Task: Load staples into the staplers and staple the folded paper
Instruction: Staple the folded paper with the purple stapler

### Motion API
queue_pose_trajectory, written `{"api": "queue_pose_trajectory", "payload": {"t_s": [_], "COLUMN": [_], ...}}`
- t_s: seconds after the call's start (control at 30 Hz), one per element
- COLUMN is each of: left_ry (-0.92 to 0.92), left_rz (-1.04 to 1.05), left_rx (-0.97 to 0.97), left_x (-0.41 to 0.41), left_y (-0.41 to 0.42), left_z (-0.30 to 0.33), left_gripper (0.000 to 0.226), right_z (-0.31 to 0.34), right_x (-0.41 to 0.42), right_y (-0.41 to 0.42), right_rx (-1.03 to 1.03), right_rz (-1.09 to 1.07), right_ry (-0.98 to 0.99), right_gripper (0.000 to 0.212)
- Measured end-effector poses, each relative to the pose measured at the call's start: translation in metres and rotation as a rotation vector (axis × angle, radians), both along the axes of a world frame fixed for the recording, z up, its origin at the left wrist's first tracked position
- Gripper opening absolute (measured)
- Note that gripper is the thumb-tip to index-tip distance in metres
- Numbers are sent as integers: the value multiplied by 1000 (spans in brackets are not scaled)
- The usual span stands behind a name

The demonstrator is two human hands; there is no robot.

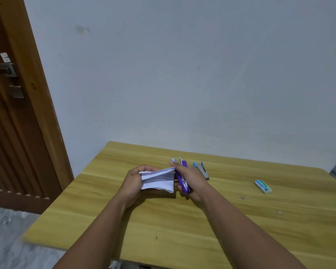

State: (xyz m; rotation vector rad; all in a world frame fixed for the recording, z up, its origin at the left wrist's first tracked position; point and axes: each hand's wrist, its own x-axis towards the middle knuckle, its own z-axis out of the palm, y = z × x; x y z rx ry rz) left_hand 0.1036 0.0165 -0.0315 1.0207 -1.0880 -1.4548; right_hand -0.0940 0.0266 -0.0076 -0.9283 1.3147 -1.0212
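My left hand (133,181) grips a folded white paper (158,180) above the middle of the wooden table (163,220). My right hand (192,176) holds a purple stapler (182,178), whose mouth sits at the paper's right edge. A blue stapler (201,169) lies on the table just behind my right hand. A small green and white staple box (262,186) lies to the right. A short loose strip of staples (243,198) rests on the table near the box.
The table stands against a pale wall (182,74). A brown wooden door (12,113) with a metal latch is at the left. The table's left edge drops to a light floor (6,239). A tiny scrap (279,212) lies at the right.
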Motion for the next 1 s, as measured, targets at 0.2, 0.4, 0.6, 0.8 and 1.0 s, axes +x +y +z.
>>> {"api": "queue_pose_trajectory", "payload": {"t_s": [0.2,0.4,0.6,0.8,1.0], "left_ry": [22,-67,80,124,82], "left_rz": [-65,-104,41,79,125], "left_rx": [24,-44,-22,-23,-56], "left_x": [2,2,-2,-12,-12], "left_y": [3,-3,-1,2,7], "left_z": [-2,-9,-9,-5,-5], "left_gripper": [32,60,45,42,79], "right_z": [-9,-5,-5,0,-7], "right_x": [-10,-16,-11,11,5], "right_y": [-6,-5,-3,-5,-8], "right_rx": [-48,-42,-72,-160,-166], "right_rz": [-20,-28,-10,-91,-173], "right_ry": [-7,42,24,-21,-47], "right_gripper": [33,36,27,18,16]}}
